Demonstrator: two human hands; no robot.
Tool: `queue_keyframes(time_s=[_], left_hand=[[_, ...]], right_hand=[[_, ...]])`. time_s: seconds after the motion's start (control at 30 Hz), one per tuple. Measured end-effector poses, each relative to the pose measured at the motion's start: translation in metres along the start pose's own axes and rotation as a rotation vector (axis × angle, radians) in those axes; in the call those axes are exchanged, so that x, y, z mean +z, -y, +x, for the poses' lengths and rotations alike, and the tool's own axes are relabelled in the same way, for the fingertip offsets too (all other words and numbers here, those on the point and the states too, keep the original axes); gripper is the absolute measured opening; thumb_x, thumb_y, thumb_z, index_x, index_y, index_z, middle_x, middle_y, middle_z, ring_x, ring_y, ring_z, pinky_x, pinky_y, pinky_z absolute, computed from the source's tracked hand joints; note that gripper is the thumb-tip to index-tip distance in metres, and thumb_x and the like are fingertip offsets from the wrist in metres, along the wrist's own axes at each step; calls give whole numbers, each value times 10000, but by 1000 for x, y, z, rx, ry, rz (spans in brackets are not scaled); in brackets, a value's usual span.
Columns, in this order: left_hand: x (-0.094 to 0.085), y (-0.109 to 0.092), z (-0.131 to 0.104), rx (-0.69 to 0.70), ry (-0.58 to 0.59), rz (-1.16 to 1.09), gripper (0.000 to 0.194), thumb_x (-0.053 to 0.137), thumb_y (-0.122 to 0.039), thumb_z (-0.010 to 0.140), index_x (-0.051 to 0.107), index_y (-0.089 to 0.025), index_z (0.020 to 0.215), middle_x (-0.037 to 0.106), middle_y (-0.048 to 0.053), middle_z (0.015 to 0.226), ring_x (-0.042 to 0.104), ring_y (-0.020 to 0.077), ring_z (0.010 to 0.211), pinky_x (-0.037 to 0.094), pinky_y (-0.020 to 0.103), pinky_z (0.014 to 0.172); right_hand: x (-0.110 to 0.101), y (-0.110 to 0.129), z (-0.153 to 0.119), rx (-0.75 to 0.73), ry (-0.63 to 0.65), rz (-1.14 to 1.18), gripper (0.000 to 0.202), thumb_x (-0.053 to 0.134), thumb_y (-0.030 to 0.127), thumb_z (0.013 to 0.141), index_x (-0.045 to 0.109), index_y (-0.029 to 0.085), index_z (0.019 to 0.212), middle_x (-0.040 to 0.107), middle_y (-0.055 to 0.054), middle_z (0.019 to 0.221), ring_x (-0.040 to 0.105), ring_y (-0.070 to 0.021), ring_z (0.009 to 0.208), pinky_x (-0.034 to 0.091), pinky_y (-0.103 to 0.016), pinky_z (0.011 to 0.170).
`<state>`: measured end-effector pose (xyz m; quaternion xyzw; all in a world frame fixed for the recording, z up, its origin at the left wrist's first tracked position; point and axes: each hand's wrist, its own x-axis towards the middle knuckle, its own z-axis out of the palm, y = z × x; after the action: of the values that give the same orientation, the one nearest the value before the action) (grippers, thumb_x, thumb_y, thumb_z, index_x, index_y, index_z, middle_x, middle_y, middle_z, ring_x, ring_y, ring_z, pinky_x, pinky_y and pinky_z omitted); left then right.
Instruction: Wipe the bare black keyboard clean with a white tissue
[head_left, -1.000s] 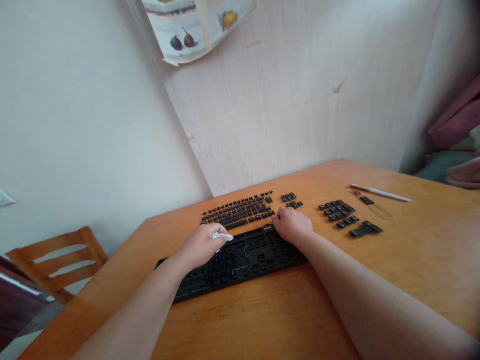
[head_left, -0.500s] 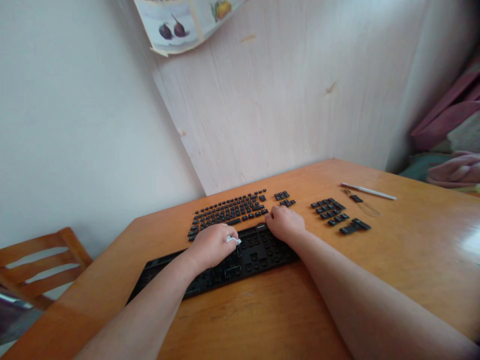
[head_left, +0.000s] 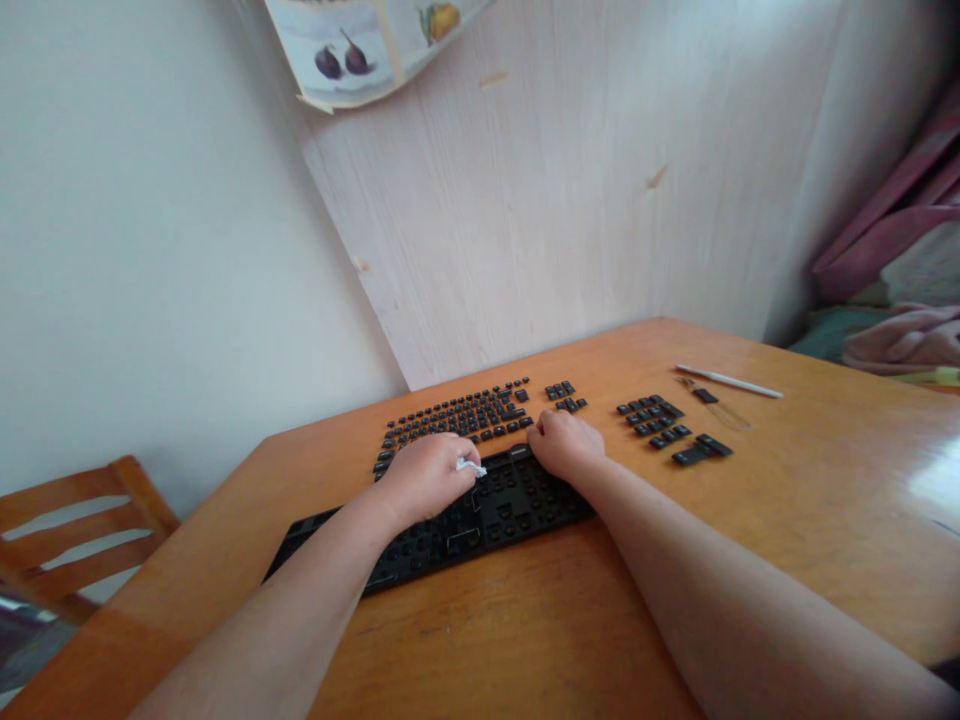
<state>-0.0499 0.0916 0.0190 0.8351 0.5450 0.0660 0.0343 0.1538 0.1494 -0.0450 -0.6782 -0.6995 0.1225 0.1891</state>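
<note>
A black keyboard base (head_left: 499,512) with its keycaps off lies slantwise on the table in front of me. My left hand (head_left: 429,478) is over its middle, fingers closed on a crumpled white tissue (head_left: 471,467) that pokes out by the fingertips. At the base's far right edge, my right hand (head_left: 566,442) has its fingers curled round the rim; the fingertips are partly hidden. Just behind the base, loose black keycaps (head_left: 480,412) lie in rows in keyboard order, the nearest ones partly covered by my left hand.
Smaller keycap groups (head_left: 651,420) lie right of my right hand, and others (head_left: 560,390) behind it. Further right are a wire keycap puller (head_left: 705,396) and a white pen (head_left: 729,381) on the wooden table (head_left: 480,650). A wooden chair (head_left: 82,530) stands at the left.
My left hand with the tissue has shifted slightly up and away from me over the base. My right hand keeps its place on the edge; the whole view has shifted a little.
</note>
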Motion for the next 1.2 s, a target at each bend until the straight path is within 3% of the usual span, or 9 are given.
queue_keyframes(time_s=[0.27, 0.43, 0.67, 0.97, 1.07, 1.2], left_hand=[[0, -14, 16, 138, 63, 360, 252, 505, -243, 794, 736, -274, 892, 715, 54, 902, 645, 251, 863, 453, 341, 690], [3, -17, 20, 178, 122, 398, 250, 506, -247, 784, 744, -265, 860, 732, 66, 883, 654, 257, 853, 444, 341, 664], [6, -16, 22, 210, 165, 243, 216, 539, -241, 742, 746, -255, 804, 735, 59, 864, 646, 243, 815, 428, 336, 677], [-3, -3, 29, 61, 339, -149, 210, 571, -323, 748, 727, -203, 819, 691, 0, 666, 617, 156, 616, 407, 237, 566], [-5, -4, 32, 2, 265, -190, 253, 572, -374, 765, 720, -197, 866, 701, 4, 697, 626, 159, 649, 409, 235, 579], [1, -10, 36, 27, 152, 15, 249, 547, -363, 782, 727, -225, 884, 727, 27, 798, 638, 180, 734, 413, 256, 627]], right_hand=[[-3, 2, -2, 11, 9, 5, 400, 392, 402, 906, 695, 164, 1017, 674, -167, 1110, 641, -301, 998, 482, -401, 811], [-2, 1, -1, 8, 5, 7, 401, 397, 405, 910, 691, 166, 1038, 673, -165, 1113, 640, -302, 1005, 479, -405, 817], [-1, 0, -1, -3, -9, 5, 395, 393, 395, 905, 692, 163, 1022, 677, -168, 1101, 645, -299, 994, 485, -407, 805], [1, 0, 0, -3, -18, 11, 407, 395, 407, 904, 699, 163, 1020, 679, -175, 1103, 646, -310, 999, 488, -419, 811], [1, -1, 1, -2, -18, 7, 404, 401, 409, 904, 699, 167, 1031, 678, -173, 1108, 644, -307, 1006, 488, -414, 814], [1, 0, 1, 10, -7, 5, 407, 400, 417, 909, 700, 173, 1034, 681, -169, 1105, 644, -297, 1006, 487, -401, 818]])
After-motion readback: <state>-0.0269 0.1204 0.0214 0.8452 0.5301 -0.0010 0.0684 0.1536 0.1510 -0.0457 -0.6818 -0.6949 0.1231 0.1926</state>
